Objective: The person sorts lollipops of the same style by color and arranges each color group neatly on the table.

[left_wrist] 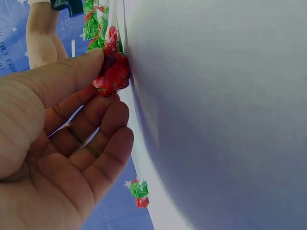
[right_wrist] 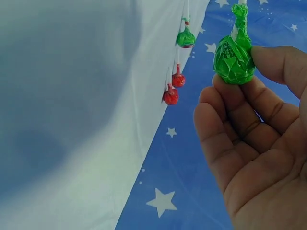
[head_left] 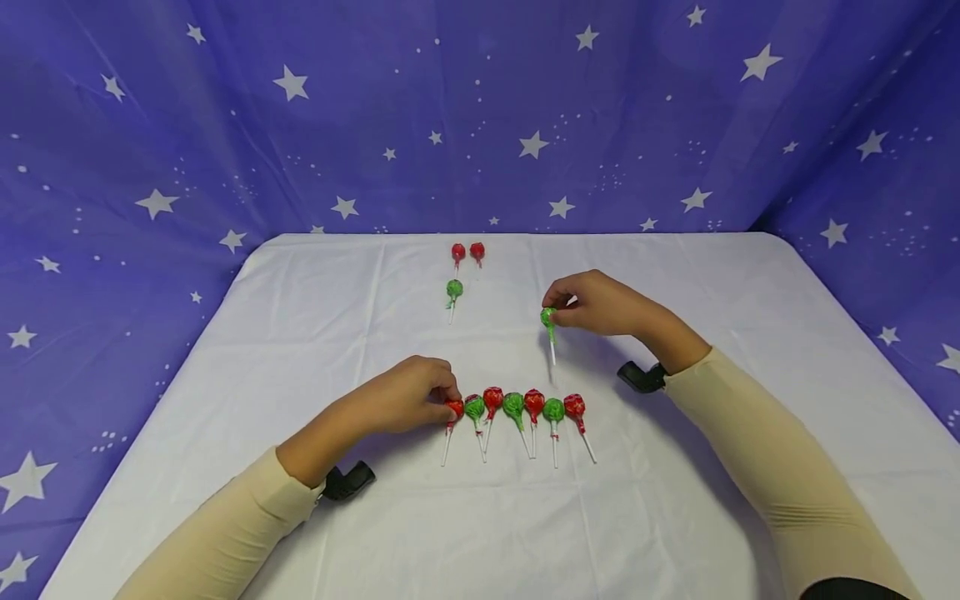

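1. Under both hands spread the surface [head_left: 420, 542], covered in white cloth.
2. The left hand [head_left: 401, 398] pinched the head of a red lollipop [left_wrist: 115, 75] between thumb and fingers; this was the left end of a row, its stick pointing toward the person.
3. Rightward from the left hand the row ran on: a green lollipop [head_left: 474, 407], then red [head_left: 492, 397], green [head_left: 513, 405], red [head_left: 534, 402], green [head_left: 553, 410] and red [head_left: 574, 406], sticks also toward the person, some slanted. By my judgement, the alternating line was well advanced, seven pieces long.
4. Beyond the row's right part, the right hand [head_left: 596, 302] pinched a green-wrapped lollipop [head_left: 548, 317] by its head, stick downward, seemingly lifted off the surface; it was not yet in the row.
5. Farther off, left of the right hand, lay a far green lollipop [head_left: 454, 288] with two far red lollipops [head_left: 458, 252] [head_left: 477, 250] behind it. These three seemed the remainder, outside the line.
6. Past both hands hung a star-printed blue curtain [head_left: 375, 108].
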The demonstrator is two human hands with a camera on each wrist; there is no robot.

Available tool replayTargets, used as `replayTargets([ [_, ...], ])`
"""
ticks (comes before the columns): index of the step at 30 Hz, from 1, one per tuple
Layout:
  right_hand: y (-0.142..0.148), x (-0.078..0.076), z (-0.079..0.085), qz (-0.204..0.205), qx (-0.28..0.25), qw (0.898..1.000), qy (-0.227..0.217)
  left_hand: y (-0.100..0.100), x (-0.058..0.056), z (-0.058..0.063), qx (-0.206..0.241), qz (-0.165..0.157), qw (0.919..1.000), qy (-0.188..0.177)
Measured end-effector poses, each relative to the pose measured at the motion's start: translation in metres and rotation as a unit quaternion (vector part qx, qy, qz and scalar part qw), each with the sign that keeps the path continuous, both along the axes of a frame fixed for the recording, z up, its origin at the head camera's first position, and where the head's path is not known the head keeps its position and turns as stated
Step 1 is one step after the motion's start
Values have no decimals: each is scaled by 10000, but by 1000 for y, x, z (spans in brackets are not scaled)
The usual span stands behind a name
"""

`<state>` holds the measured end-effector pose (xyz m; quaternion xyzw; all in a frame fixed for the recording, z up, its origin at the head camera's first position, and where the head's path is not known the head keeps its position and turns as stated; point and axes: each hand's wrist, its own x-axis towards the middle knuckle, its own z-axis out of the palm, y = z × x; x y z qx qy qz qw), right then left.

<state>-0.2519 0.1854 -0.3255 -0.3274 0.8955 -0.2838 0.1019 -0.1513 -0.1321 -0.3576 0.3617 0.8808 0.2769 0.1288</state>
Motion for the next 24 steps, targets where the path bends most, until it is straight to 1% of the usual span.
replayTargets([
  [6,-19,-22,-3,85,105,9999,77,0,0,0,47,-17,10000,-19],
  [12,-42,-47,-10,87,253,9995,162,-1,0,1,11,-46,10000,79],
  [17,-61,-67,-18,2,283,9996,62,-2,1,1,-6,-57,10000,49],
  [24,-85,-88,-27,-199,294,9993,-137,0,0,1,59,-74,10000,12],
])
